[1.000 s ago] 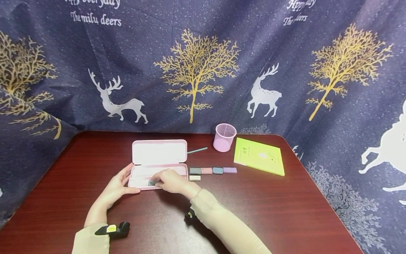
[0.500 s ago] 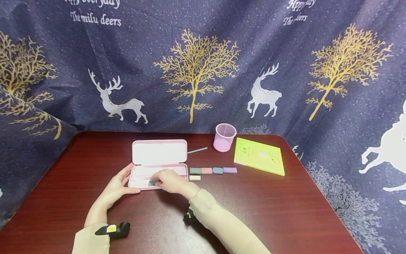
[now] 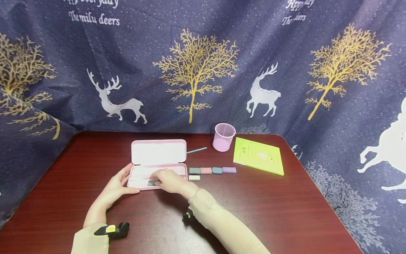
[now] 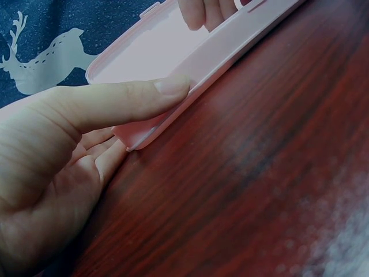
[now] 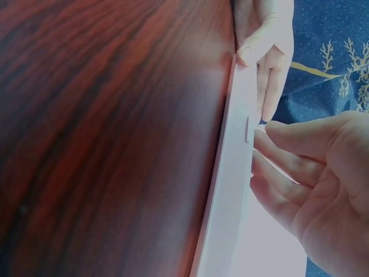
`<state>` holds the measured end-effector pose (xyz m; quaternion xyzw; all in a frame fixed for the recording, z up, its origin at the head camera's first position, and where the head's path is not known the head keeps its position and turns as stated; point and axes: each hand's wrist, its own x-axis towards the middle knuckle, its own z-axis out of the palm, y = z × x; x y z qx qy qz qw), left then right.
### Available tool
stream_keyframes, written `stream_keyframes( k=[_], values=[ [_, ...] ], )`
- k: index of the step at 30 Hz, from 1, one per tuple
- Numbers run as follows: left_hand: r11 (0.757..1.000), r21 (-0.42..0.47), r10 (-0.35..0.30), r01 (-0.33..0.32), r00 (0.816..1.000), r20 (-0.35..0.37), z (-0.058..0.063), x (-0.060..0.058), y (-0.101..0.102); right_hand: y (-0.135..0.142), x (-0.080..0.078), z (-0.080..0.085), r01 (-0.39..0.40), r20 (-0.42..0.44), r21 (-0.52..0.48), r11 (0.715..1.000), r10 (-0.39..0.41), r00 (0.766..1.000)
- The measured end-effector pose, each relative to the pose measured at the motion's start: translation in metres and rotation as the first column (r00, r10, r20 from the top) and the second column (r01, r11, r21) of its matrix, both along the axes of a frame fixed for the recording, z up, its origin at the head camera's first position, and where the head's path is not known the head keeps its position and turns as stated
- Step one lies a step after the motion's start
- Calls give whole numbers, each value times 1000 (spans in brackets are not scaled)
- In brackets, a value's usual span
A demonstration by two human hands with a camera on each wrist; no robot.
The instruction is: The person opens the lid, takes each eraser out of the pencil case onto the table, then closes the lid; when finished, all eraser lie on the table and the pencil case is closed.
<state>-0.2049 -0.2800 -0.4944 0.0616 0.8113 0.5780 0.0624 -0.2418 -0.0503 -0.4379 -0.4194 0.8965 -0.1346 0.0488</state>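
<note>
A pink pencil case point(image 3: 136, 184) lies with its lid point(image 3: 158, 151) raised, white inside. My left hand point(image 3: 114, 188) grips its left end, thumb on the front rim and the other fingers round the side; the left wrist view shows this thumb point(image 4: 138, 103) up close. My right hand point(image 3: 169, 180) reaches into the front compartment with bent fingers. At its fingertips, a small dark grey eraser point(image 3: 151, 183) sticks out to the left, pinched by the thumb and fingers, part of it hidden. In the right wrist view the case's front wall point(image 5: 228, 173) hides those fingertips.
Right of the case lie a dark green block point(image 3: 194, 171), a pink block point(image 3: 206, 171), a blue block point(image 3: 217, 170), a purple block point(image 3: 229, 170) and a cream block point(image 3: 194, 178). Behind are a thin green stick point(image 3: 197, 150), a pink mesh pen cup point(image 3: 223, 137) and a yellow-green book point(image 3: 258, 156).
</note>
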Motion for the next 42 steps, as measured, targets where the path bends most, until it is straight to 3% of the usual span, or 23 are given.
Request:
stream_keyframes(
  k=[42],
  values=[
    [1000,-10,10,-10,1000,-7,0,-1,0,-5,3,-2,23,-32,-5,1000,-23,999]
  ],
)
